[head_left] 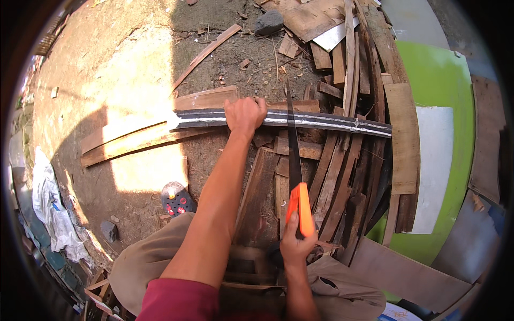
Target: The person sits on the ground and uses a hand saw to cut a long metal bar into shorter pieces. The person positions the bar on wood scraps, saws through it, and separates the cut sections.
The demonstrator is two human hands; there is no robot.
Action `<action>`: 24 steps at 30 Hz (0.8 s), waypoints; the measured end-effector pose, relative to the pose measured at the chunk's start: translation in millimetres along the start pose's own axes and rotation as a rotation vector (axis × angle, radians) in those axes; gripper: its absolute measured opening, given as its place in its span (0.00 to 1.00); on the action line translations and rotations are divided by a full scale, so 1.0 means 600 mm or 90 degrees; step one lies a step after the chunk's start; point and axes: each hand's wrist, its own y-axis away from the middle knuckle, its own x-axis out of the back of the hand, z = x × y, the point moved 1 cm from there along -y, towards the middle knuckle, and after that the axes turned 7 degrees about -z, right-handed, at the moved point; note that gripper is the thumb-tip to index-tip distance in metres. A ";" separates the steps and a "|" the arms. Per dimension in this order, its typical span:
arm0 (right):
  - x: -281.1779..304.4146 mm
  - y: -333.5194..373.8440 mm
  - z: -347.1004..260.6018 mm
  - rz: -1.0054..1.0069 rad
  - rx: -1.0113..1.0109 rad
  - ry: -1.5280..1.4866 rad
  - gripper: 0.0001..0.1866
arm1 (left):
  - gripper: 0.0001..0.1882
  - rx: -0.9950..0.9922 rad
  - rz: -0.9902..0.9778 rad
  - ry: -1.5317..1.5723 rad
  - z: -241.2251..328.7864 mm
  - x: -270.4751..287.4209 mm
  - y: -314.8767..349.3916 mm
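Note:
My left hand (245, 113) is wrapped over a long dark strip (326, 121) with white stripes along it, pressing it against the wood beneath. The strip runs crosswise in front of me, over several boards. In my right hand (297, 245) is the orange handle (301, 206) of a hand saw, its fingers closed round the grip. The dark saw blade (294, 150) points away from me and crosses the strip a little to the right of my left hand. Whether its teeth have cut into the strip cannot be seen from here.
Pale planks (128, 140) extend left under the strip. A heap of wooden slats (337, 182) lies to the right, beside a green panel (436, 80) and a white sheet (435, 166). A grey stone (269, 23) sits at the far side. My clog (178, 200) rests on the dirt ground.

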 end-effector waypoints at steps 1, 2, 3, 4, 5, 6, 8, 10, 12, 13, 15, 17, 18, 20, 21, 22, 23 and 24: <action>-0.036 -0.085 -0.026 0.003 0.016 0.024 0.12 | 0.28 -0.007 0.010 -0.010 0.003 -0.003 -0.002; -0.066 -0.143 -0.052 0.015 0.036 0.024 0.11 | 0.28 -0.007 0.005 0.013 0.004 -0.012 0.007; -0.091 -0.192 -0.056 0.031 0.059 0.001 0.11 | 0.28 -0.016 0.008 0.014 0.011 -0.008 0.005; -0.100 -0.191 -0.036 0.018 0.093 0.030 0.11 | 0.28 -0.013 0.009 0.010 0.003 -0.007 0.008; -0.106 -0.191 -0.023 0.005 0.129 0.061 0.10 | 0.27 -0.012 0.011 0.009 -0.002 -0.006 0.008; -0.086 -0.142 -0.010 0.001 0.088 0.068 0.10 | 0.27 -0.014 -0.011 0.008 -0.005 -0.008 0.016; -0.019 -0.017 0.002 -0.019 0.055 0.084 0.09 | 0.27 0.001 -0.019 0.016 -0.005 0.001 0.004; 0.046 0.093 0.001 -0.037 0.038 0.112 0.08 | 0.27 0.004 -0.036 0.012 0.000 0.008 0.012; 0.045 0.079 0.005 -0.022 -0.013 0.039 0.12 | 0.27 0.007 -0.037 0.022 -0.004 0.007 0.004; 0.012 0.011 -0.004 -0.025 -0.023 0.015 0.12 | 0.27 0.006 -0.022 0.018 -0.003 0.010 -0.009; -0.068 -0.129 -0.043 -0.004 0.008 0.067 0.11 | 0.27 0.005 -0.019 0.012 -0.007 -0.004 0.003; -0.119 -0.233 -0.041 0.028 0.064 0.036 0.12 | 0.26 -0.014 -0.035 0.036 0.014 0.003 0.008; -0.111 -0.211 -0.033 0.030 0.065 0.041 0.11 | 0.26 -0.015 -0.037 0.040 0.013 0.004 0.007; -0.065 -0.097 -0.001 -0.008 0.004 0.034 0.09 | 0.26 -0.001 -0.043 0.056 -0.007 0.008 0.009; -0.031 -0.022 0.020 0.000 0.053 0.051 0.09 | 0.26 0.004 -0.040 0.054 -0.006 0.013 0.002; 0.003 0.030 0.008 -0.034 0.047 0.097 0.10 | 0.26 0.013 -0.047 0.052 -0.008 0.009 0.007; 0.036 0.081 -0.005 -0.069 0.045 0.144 0.11 | 0.26 0.020 -0.048 0.050 -0.011 0.008 0.006; 0.044 0.078 0.008 -0.044 -0.012 0.094 0.11 | 0.26 0.019 -0.043 0.057 -0.008 0.007 0.003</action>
